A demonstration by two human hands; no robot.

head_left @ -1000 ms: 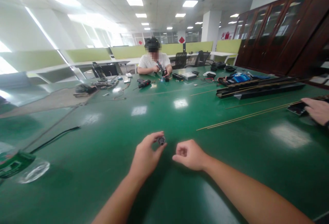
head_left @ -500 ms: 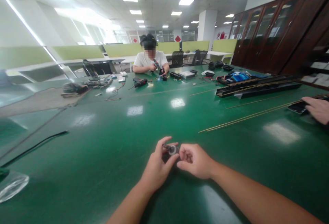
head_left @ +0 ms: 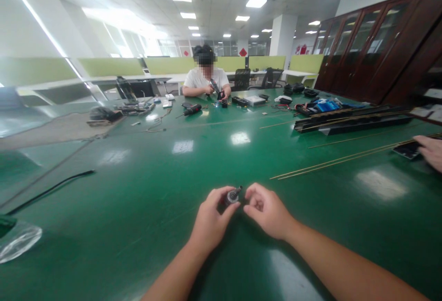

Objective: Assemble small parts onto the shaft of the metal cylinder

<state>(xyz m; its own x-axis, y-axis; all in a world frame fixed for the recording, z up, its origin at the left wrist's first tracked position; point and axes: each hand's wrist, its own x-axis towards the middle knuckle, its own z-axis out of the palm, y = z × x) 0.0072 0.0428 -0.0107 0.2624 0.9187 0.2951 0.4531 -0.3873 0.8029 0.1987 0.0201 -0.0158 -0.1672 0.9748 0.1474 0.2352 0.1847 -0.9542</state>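
Between the thumb and fingers of my left hand point(head_left: 211, 218) is a small round metal part with a shaft point(head_left: 233, 195), dark grey with a paler ring. Its shaft points up and to the right, towards my right hand. My right hand point(head_left: 267, 210) is just beside it, apart from the part, with fingers loosely curled and a gap between thumb and forefinger. Nothing shows in that gap. Both hands are over the near side of the green tabletop point(head_left: 145, 227).
Thin brass-coloured rods point(head_left: 317, 166) and black channels point(head_left: 359, 119) lie to the right, near another person's hand point(head_left: 430, 151). Across the table a person point(head_left: 206, 78) works near a power drill point(head_left: 190, 108). A black cable point(head_left: 51, 191) and clear plastic point(head_left: 20, 245) lie left.
The part has turned in my left hand: its shaft pointed up-left and now points up-right. My right hand has drawn slightly away from it, its thumb and forefinger further apart.
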